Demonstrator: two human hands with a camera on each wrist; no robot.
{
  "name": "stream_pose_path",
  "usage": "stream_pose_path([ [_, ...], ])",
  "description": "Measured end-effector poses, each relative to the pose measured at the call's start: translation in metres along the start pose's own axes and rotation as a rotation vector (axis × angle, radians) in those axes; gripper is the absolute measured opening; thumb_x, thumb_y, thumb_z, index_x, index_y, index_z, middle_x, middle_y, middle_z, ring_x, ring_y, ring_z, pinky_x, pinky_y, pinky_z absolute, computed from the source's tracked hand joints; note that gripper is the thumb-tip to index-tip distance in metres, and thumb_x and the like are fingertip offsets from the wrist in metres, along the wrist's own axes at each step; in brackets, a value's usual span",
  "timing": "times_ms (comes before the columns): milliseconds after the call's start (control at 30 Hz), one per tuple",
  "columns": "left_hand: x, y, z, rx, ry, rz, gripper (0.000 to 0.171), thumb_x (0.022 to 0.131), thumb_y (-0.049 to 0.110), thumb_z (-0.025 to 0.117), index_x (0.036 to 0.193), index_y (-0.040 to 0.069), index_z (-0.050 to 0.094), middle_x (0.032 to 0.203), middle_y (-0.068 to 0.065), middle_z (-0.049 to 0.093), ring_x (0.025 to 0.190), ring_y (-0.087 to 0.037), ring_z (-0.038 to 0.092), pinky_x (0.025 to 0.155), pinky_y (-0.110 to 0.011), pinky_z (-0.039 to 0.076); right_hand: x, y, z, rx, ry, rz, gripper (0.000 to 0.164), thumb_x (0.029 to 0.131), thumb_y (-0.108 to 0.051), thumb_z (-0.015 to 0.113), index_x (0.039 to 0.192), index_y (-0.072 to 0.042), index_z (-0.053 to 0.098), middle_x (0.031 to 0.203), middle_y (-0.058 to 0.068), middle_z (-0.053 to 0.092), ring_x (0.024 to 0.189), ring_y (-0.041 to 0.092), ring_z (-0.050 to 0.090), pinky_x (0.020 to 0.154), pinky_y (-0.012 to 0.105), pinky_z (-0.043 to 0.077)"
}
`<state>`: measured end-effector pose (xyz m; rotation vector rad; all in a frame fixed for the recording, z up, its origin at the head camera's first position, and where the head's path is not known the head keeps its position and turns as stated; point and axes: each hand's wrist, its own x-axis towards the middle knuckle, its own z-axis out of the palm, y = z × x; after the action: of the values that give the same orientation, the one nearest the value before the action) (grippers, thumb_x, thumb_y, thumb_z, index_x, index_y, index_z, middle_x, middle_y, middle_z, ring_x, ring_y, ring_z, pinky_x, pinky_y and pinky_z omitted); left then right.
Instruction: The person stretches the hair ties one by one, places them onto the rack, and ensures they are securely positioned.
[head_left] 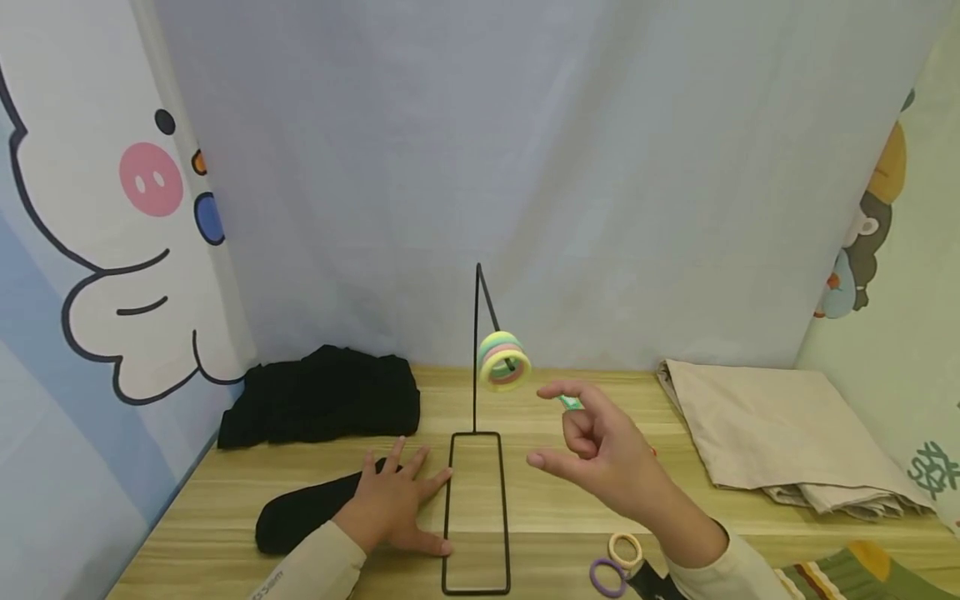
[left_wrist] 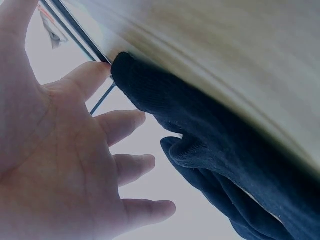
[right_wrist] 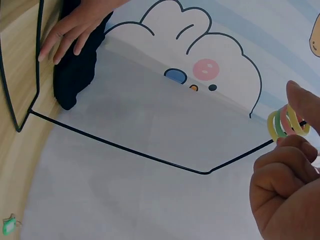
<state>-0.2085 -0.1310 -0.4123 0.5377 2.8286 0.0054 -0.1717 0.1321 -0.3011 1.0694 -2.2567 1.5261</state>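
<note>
One folded black cloth point(head_left: 322, 396) lies at the far left, up against the grey curtain point(head_left: 360, 192) at the table's back edge. In front of it is one long black item point(head_left: 307, 512), its far end partly under the left hand point(head_left: 397, 500). That hand is spread flat with its fingers apart, thumb and forefinger touching the left rod of the single black wire stand point(head_left: 476, 367).

The stand's narrow rectangular base reaches towards the table's near side; its upright rises at the far end and bends into one arm. Four rings hang on that arm near its tip, close together: yellow, green, pink, yellow, all smooth, pastel and round.

There is open room between the rings and the right hand point(head_left: 611, 454), whose thumb and forefinger stand apart, holding nothing, the other fingers curled. One green item point(head_left: 570, 402) shows behind it. Two loose rings, one purple point(head_left: 593, 575) and one pale yellow point(head_left: 612, 550), lie below, near the sleeve. Farther right come one folded beige cloth point(head_left: 772, 429) and one striped green sock point(head_left: 862, 575), with a gap between them.
</note>
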Motion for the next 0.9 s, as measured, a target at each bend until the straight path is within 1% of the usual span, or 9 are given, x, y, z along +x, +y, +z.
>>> stream_pose_path([
  [167,0.0,0.0,0.0,-0.004,0.001,0.003,0.095,0.062,0.083,0.053,0.143,0.038,0.033,0.154,-0.008,0.022,0.141,-0.041,0.008,0.102,-0.071,0.013,-0.011,0.011,-0.004,0.097,-0.125,0.09,0.045,0.08,-0.003,0.07,0.119,-0.004,0.048,0.058,0.008,0.017,0.046,0.011,0.019,0.042,0.026,0.028],
  [267,0.001,0.001,-0.001,-0.008,0.001,0.004,0.095,0.062,0.083,0.054,0.143,0.037,0.034,0.154,-0.008,0.022,0.141,-0.041,0.008,0.102,-0.071,0.013,-0.017,0.018,-0.007,0.116,-0.186,0.109,0.045,0.081,-0.004,0.069,0.12,-0.004,0.047,0.058,0.008,0.017,0.047,0.011,0.019,0.042,0.025,0.028],
  [400,0.002,0.001,0.0,0.002,0.004,0.003,0.095,0.061,0.083,0.053,0.143,0.037,0.034,0.154,-0.008,0.023,0.141,-0.041,0.009,0.102,-0.071,0.013,-0.023,0.027,-0.011,0.128,-0.248,0.124,0.047,0.081,-0.005,0.07,0.122,-0.005,0.047,0.058,0.009,0.018,0.047,0.01,0.02,0.043,0.026,0.029],
  [533,0.002,0.0,0.0,0.01,0.014,0.004,0.096,0.06,0.084,0.053,0.142,0.038,0.035,0.153,-0.008,0.025,0.141,-0.041,0.01,0.101,-0.071,0.014,-0.029,0.035,-0.014,0.177,-0.296,0.16,0.047,0.081,-0.003,0.069,0.123,-0.002,0.047,0.059,0.011,0.018,0.047,0.011,0.02,0.042,0.028,0.028],
  [700,0.002,0.001,0.0,0.013,0.011,0.001,0.096,0.06,0.084,0.052,0.142,0.038,0.035,0.153,-0.008,0.026,0.141,-0.041,0.01,0.101,-0.071,0.014,-0.037,0.046,-0.018,0.238,-0.367,0.213,0.047,0.081,-0.004,0.069,0.123,0.001,0.046,0.06,0.012,0.018,0.047,0.01,0.019,0.039,0.028,0.024],
  [800,0.001,0.001,-0.001,0.016,0.005,-0.003,0.096,0.06,0.084,0.052,0.142,0.038,0.035,0.153,-0.008,0.026,0.141,-0.041,0.01,0.101,-0.071,0.014,-0.043,0.055,-0.02,0.298,-0.457,0.251,0.048,0.082,-0.002,0.067,0.123,0.005,0.045,0.059,0.013,0.018,0.046,0.009,0.018,0.038,0.027,0.022],
  [900,0.0,0.002,-0.001,0.014,0.0,-0.008,0.096,0.06,0.084,0.052,0.142,0.038,0.035,0.153,-0.008,0.026,0.141,-0.041,0.01,0.101,-0.071,0.014,-0.049,0.066,-0.024,0.37,-0.573,0.308,0.047,0.081,-0.001,0.067,0.122,0.006,0.045,0.059,0.013,0.017,0.046,0.006,0.018,0.04,0.021,0.021],
])
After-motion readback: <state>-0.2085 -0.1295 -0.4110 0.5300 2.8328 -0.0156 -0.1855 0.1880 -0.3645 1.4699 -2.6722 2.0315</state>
